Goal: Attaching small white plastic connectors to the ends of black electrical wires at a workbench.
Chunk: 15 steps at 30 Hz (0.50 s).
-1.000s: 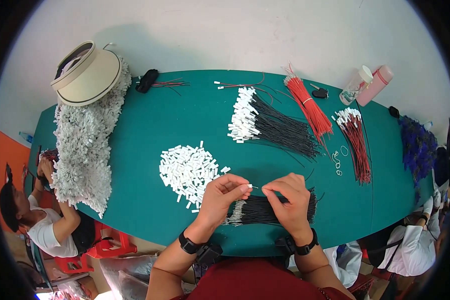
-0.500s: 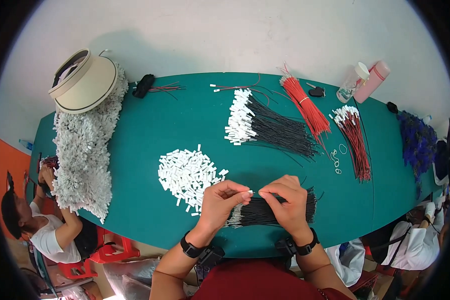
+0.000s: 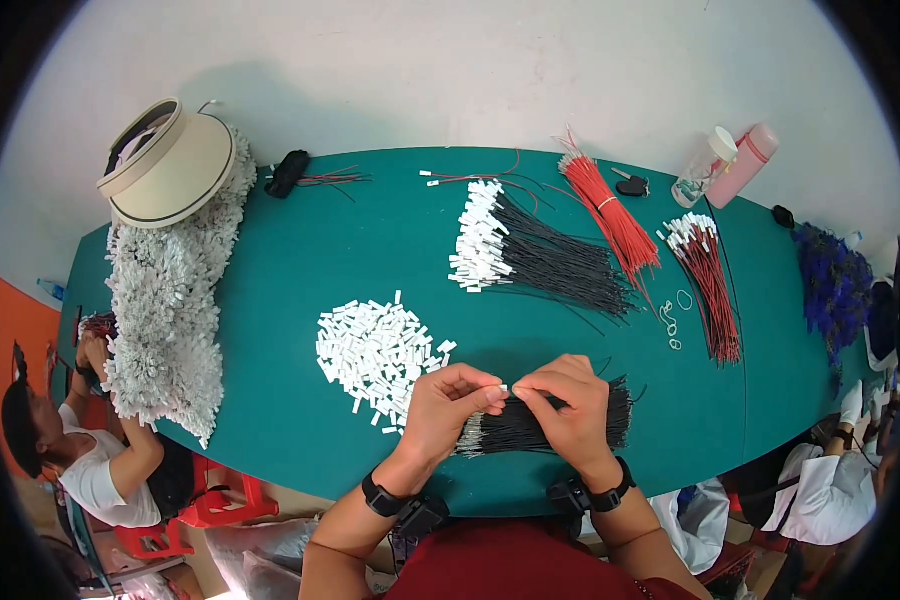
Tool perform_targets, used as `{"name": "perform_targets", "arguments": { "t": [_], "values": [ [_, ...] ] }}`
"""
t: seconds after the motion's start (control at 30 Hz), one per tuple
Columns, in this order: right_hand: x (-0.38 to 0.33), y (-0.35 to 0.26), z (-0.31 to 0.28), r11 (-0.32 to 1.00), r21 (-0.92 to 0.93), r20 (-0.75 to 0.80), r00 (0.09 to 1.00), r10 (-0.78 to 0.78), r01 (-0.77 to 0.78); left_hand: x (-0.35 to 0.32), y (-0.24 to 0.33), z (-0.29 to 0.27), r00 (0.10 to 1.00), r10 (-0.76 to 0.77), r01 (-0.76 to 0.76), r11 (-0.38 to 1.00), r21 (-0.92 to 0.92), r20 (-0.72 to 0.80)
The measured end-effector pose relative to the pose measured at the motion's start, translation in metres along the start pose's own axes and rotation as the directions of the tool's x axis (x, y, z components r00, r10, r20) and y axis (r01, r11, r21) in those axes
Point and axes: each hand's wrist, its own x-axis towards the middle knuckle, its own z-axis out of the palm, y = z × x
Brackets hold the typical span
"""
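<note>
My left hand (image 3: pixel 438 410) pinches a small white connector housing (image 3: pixel 504 389) between thumb and index finger. Just right of it, my right hand (image 3: pixel 570 408) is closed in a pinch on a thin black wire, mostly hidden by the fingers; the fingertips of both hands almost meet at the housing. Beneath my hands lies a bundle of black wires (image 3: pixel 515 430) with bare metal tips at its left end. A loose pile of white connector housings (image 3: pixel 370 350) spreads to the left. Farther back are black wires (image 3: pixel 565 255) with white housings on their left ends.
On the green table (image 3: pixel 270 330) lie a banded red wire bundle (image 3: pixel 610 215), dark red wires with white ends (image 3: pixel 710 285), rubber bands (image 3: pixel 672 325) and a key (image 3: pixel 631 184). Bottles (image 3: pixel 745 165) stand back right. A visor hat (image 3: pixel 175 165) tops a white connector heap (image 3: pixel 165 330). People sit at both sides.
My right hand has shifted slightly left, bringing its fingertips up to the white housing in my left hand. At the far right, another person's gloved hand has moved.
</note>
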Motion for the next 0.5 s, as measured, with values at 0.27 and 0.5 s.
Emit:
{"name": "perform_targets", "arguments": {
  "t": [0.27, 0.5],
  "values": [
    [0.000, -0.003, -0.002, 0.997, -0.003, 0.067, 0.994, 0.082, -0.082, 0.003, 0.002, -0.004, 1.000, -0.030, 0.030, 0.999, 0.039, 0.009],
    [0.016, 0.013, -0.027, 0.967, -0.248, 0.115, 0.990, 0.084, -0.054, 0.016, 0.016, -0.011, 0.987, 0.123, -0.087, 0.950, 0.301, -0.102]
  ]
}}
